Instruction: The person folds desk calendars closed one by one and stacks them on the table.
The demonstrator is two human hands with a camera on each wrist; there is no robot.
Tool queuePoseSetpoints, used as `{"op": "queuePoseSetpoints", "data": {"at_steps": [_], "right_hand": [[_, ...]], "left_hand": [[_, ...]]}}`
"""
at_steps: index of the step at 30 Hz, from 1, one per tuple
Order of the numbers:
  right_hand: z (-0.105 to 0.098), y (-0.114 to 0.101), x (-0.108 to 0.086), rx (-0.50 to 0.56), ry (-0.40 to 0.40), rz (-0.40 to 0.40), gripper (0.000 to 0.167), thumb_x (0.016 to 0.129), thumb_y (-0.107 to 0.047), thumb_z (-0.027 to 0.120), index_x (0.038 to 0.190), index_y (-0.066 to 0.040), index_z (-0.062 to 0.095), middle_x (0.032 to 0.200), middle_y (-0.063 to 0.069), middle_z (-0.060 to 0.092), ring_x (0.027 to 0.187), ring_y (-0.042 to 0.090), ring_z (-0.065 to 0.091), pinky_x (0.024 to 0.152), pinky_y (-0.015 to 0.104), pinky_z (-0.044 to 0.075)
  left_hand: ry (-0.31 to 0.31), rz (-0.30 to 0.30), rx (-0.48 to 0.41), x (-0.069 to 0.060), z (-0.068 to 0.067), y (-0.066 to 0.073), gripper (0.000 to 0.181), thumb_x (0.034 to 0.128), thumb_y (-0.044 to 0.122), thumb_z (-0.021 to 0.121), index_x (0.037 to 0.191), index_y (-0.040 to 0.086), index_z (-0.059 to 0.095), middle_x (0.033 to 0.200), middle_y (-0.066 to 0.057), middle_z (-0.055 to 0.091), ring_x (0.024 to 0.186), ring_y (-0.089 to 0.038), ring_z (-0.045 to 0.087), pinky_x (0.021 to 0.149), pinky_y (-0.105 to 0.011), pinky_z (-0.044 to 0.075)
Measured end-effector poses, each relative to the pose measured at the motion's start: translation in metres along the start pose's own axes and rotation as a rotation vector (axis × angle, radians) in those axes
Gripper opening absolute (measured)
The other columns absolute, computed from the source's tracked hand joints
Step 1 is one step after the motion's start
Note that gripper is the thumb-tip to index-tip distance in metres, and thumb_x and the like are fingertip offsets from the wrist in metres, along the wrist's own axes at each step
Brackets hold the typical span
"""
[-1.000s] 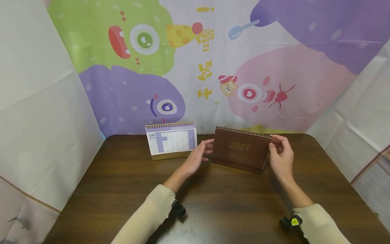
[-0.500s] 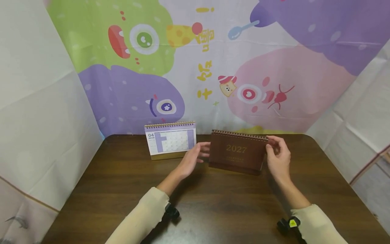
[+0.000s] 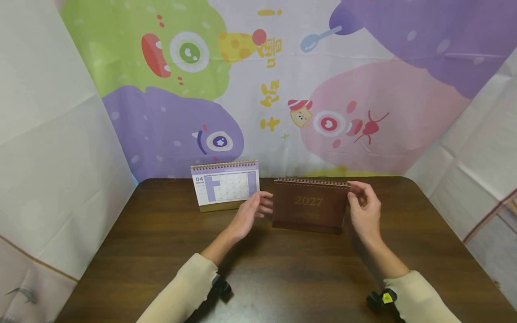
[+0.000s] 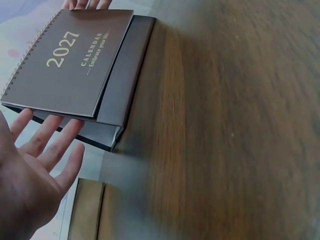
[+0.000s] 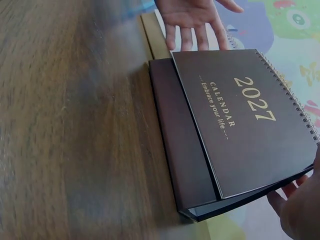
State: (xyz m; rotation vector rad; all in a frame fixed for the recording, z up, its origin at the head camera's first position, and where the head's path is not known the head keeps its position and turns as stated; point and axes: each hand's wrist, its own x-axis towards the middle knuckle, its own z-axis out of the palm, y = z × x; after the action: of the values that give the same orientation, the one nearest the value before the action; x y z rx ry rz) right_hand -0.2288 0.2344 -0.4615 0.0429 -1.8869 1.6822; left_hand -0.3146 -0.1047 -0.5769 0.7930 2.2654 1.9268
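A brown desk calendar (image 3: pixel 310 205) marked 2027 stands tent-like on the table, its spiral binding on top. Extended fingers of the left hand (image 3: pixel 245 216) touch its left side edge; the left wrist view shows the palm (image 4: pixel 25 190) and spread fingertips there. At the opposite end the right hand (image 3: pixel 366 211) holds the upper right edge between thumb and bent fingers. Part of that grip is hidden behind the cover in the right wrist view, where some fingers (image 5: pixel 289 190) show under the edge. A purple-and-white desk calendar (image 3: pixel 228 185) stands left of the brown one.
The dark wooden table (image 3: pixel 291 278) ends against a cartoon-printed cloth backdrop (image 3: pixel 266 152). Pale cloth walls (image 3: pixel 48 116) close in both sides. The purple calendar's gold base (image 3: pixel 221 206) stands close beside the left hand.
The brown calendar has slid left and toward the person, turning to face more squarely forward. Both hands have moved along with it. The purple calendar stays in place.
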Motion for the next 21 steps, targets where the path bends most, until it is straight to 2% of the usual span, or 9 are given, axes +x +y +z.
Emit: {"op": "queuePoseSetpoints", "data": {"at_steps": [5, 8, 9, 13, 15, 16, 17, 18, 21], "right_hand": [[0.004, 0.000, -0.001, 0.008, -0.016, 0.003, 0.030, 0.104, 0.016, 0.057, 0.131, 0.013, 0.069, 0.103, -0.023, 0.067, 0.103, -0.005, 0.065, 0.089, 0.006, 0.052], [0.006, -0.001, -0.002, 0.016, -0.028, 0.009, 0.030, 0.104, 0.016, 0.056, 0.131, 0.014, 0.069, 0.102, -0.023, 0.067, 0.103, -0.005, 0.065, 0.088, 0.006, 0.052], [0.007, -0.001, -0.002, 0.018, -0.033, 0.011, 0.030, 0.104, 0.016, 0.056, 0.131, 0.014, 0.069, 0.102, -0.023, 0.067, 0.102, -0.005, 0.065, 0.088, 0.006, 0.052], [0.011, -0.002, -0.003, 0.025, -0.055, 0.011, 0.030, 0.104, 0.016, 0.056, 0.131, 0.014, 0.069, 0.102, -0.022, 0.067, 0.100, -0.005, 0.065, 0.086, 0.007, 0.053], [0.013, -0.002, -0.004, 0.027, -0.062, 0.009, 0.030, 0.104, 0.016, 0.056, 0.131, 0.014, 0.069, 0.102, -0.022, 0.067, 0.099, -0.005, 0.065, 0.085, 0.008, 0.053], [0.014, -0.002, -0.004, 0.027, -0.064, 0.005, 0.030, 0.104, 0.016, 0.056, 0.131, 0.014, 0.069, 0.102, -0.022, 0.067, 0.099, -0.005, 0.065, 0.085, 0.008, 0.052], [0.015, -0.002, -0.005, 0.027, -0.066, 0.002, 0.030, 0.104, 0.016, 0.056, 0.131, 0.014, 0.069, 0.102, -0.022, 0.067, 0.098, -0.005, 0.065, 0.085, 0.008, 0.052], [0.015, -0.002, -0.005, 0.028, -0.066, 0.000, 0.030, 0.104, 0.016, 0.056, 0.131, 0.014, 0.069, 0.102, -0.022, 0.067, 0.098, -0.005, 0.065, 0.084, 0.008, 0.052], [0.017, -0.001, -0.007, 0.023, -0.069, -0.013, 0.029, 0.104, 0.016, 0.057, 0.131, 0.014, 0.069, 0.101, -0.023, 0.067, 0.097, -0.006, 0.065, 0.084, 0.007, 0.052]], "left_hand": [[0.007, 0.027, -0.012, -0.004, -0.006, -0.003, 0.051, 0.1245, 0.048, 0.025, 0.146, 0.027, 0.067, 0.131, -0.004, 0.081, 0.112, -0.022, 0.084, 0.097, -0.038, 0.067], [0.012, 0.064, -0.003, -0.009, -0.008, 0.004, 0.052, 0.1244, 0.049, 0.026, 0.144, 0.024, 0.067, 0.126, -0.002, 0.082, 0.107, -0.017, 0.084, 0.095, -0.035, 0.067], [0.012, 0.096, 0.008, -0.015, -0.008, 0.020, 0.056, 0.1239, 0.052, 0.026, 0.143, 0.020, 0.068, 0.125, -0.004, 0.082, 0.106, -0.017, 0.084, 0.095, -0.035, 0.067], [0.015, 0.174, 0.050, -0.028, -0.009, 0.052, 0.062, 0.1232, 0.054, 0.027, 0.139, 0.010, 0.067, 0.119, -0.012, 0.083, 0.100, -0.021, 0.085, 0.091, -0.038, 0.067], [0.018, 0.174, 0.043, -0.030, -0.011, 0.054, 0.060, 0.1228, 0.056, 0.027, 0.136, 0.015, 0.068, 0.117, -0.007, 0.083, 0.099, -0.019, 0.085, 0.090, -0.036, 0.067], [0.021, 0.145, 0.037, -0.028, -0.012, 0.048, 0.058, 0.1238, 0.052, 0.026, 0.137, 0.013, 0.067, 0.117, -0.010, 0.082, 0.099, -0.022, 0.086, 0.090, -0.039, 0.067], [0.021, 0.133, 0.024, -0.026, -0.015, 0.037, 0.055, 0.1243, 0.049, 0.026, 0.136, 0.015, 0.068, 0.117, -0.006, 0.082, 0.099, -0.020, 0.085, 0.090, -0.038, 0.067], [0.024, 0.104, 0.017, -0.025, -0.016, 0.033, 0.053, 0.1244, 0.049, 0.025, 0.135, 0.020, 0.068, 0.116, -0.001, 0.082, 0.099, -0.018, 0.085, 0.091, -0.038, 0.067], [0.038, 0.057, 0.032, -0.031, -0.013, 0.057, 0.057, 0.1254, 0.039, 0.021, 0.135, 0.006, 0.067, 0.119, -0.017, 0.081, 0.103, -0.036, 0.085, 0.095, -0.046, 0.067]]}}
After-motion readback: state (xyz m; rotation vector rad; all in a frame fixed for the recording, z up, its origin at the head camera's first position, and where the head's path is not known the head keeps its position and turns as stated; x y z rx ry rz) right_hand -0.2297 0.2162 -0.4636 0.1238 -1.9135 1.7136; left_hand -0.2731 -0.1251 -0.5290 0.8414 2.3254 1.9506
